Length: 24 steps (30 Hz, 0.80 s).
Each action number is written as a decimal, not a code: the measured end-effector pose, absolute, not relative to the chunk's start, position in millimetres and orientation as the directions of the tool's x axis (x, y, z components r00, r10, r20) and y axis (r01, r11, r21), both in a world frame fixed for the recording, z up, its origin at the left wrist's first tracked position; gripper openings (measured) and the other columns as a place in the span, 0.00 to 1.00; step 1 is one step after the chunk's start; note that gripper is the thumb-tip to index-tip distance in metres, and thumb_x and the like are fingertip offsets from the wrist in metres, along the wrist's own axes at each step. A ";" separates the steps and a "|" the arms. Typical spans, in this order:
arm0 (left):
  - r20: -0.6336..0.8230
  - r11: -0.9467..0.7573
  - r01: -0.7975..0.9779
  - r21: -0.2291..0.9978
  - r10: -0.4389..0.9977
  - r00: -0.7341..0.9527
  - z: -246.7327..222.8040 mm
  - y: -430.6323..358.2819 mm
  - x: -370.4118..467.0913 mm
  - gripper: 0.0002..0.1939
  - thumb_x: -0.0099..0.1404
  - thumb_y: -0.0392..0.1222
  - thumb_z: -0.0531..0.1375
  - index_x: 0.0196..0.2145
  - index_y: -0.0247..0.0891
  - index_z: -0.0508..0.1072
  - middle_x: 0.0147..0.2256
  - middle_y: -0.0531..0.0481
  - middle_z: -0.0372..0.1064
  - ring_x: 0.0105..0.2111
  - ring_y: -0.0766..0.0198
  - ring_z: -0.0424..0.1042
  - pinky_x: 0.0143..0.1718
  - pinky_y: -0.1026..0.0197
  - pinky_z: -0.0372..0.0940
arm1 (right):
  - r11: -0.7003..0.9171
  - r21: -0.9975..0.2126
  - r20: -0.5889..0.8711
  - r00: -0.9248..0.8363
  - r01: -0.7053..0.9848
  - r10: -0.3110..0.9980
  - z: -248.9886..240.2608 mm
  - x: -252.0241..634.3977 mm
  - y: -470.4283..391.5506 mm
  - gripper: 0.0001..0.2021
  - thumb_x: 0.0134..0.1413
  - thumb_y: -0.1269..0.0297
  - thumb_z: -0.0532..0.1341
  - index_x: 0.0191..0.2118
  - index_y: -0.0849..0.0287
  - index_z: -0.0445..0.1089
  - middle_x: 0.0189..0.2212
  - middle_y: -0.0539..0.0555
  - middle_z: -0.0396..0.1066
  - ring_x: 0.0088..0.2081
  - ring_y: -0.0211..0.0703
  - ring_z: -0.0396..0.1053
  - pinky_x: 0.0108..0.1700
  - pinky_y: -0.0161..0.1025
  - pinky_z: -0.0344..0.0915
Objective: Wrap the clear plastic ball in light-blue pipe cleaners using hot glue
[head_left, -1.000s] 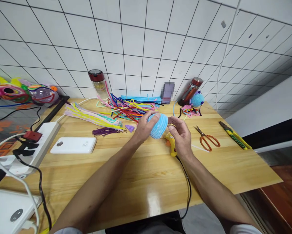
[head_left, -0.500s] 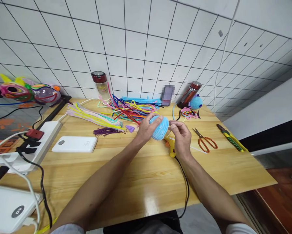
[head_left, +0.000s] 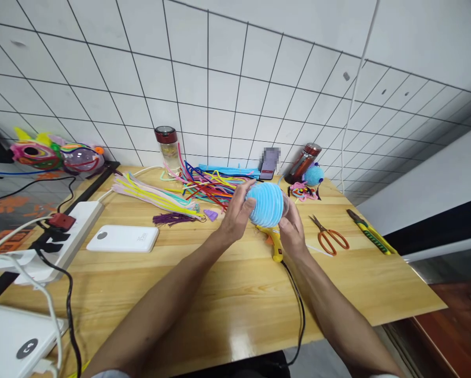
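Note:
A light-blue ball (head_left: 266, 205) with ridged windings is held up between both hands above the table. My left hand (head_left: 237, 212) grips its left side, the thumb at the front. On the ball's right my right hand (head_left: 293, 228) holds a clear, rounded edge that shows beside the blue windings. Under the ball lies a yellow glue gun (head_left: 277, 247), its front partly hidden by the ball, with a black cord running toward the table's front edge. A thin white stick (head_left: 320, 251) lies right of the gun.
Orange-handled scissors (head_left: 333, 241) and green-yellow pliers (head_left: 371, 233) lie right. Colourful pipe cleaners (head_left: 207, 184), a purple tassel (head_left: 174, 218) and a white power bank (head_left: 122, 239) lie left. Two bottles (head_left: 168, 149) (head_left: 304, 163) and a phone (head_left: 269, 168) stand behind. A power strip (head_left: 72, 236) is far left.
The ball has turned, showing more even blue windings, and shifted slightly right. My right hand, pinching beside the ball before, now holds its right side. The camera view has shifted a little.

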<state>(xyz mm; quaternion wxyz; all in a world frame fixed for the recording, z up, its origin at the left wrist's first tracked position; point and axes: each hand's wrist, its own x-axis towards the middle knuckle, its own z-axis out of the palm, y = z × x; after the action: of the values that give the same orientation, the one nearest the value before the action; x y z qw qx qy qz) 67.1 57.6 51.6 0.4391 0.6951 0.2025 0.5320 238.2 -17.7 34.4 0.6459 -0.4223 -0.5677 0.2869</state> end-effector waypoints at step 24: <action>0.413 -0.323 -0.302 0.897 0.857 0.309 56.9 63.0 69.2 0.37 0.82 0.62 0.40 0.58 0.38 0.81 0.60 0.42 0.79 0.64 0.50 0.74 0.72 0.46 0.62 | 0.437 -0.715 0.568 0.089 0.546 0.818 14.9 249.5 -14.0 0.49 0.55 0.54 0.75 0.78 0.52 0.55 0.75 0.64 0.61 0.76 0.64 0.59 0.78 0.65 0.56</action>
<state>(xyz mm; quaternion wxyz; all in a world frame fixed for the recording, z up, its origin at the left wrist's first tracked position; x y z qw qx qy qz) 69.2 63.0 56.9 0.5350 0.6069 0.2285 0.5415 249.5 -14.0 14.9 0.5288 -0.5146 -0.6625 0.1287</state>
